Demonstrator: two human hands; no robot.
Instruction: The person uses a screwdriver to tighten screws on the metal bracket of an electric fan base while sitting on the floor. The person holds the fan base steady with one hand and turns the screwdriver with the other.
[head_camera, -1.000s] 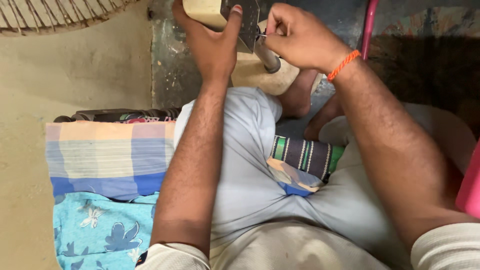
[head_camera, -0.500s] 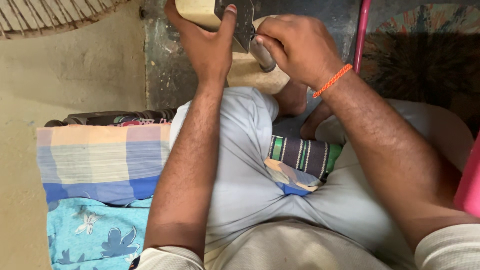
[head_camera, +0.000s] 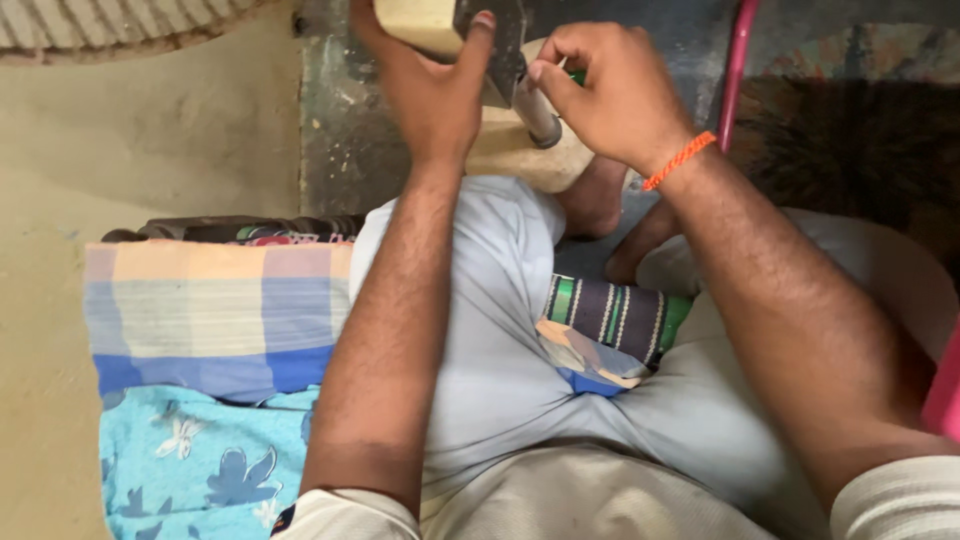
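A person is sitting on folded cloths and working at the top edge of the view, just above their raised knee (head_camera: 480, 300). The left hand (head_camera: 430, 90) is wrapping around a pale wooden block (head_camera: 415, 20), thumb pressing a dark flat metal piece (head_camera: 500, 45) against its side. The right hand (head_camera: 610, 95), beyond the knee to the right, is closing its fingers around a round-handled tool (head_camera: 535, 110). The tool's long axis is slanting, its tip hidden, seemingly pointing up-left into the block. How far the work has got is not visible; the block looks uncut where it shows.
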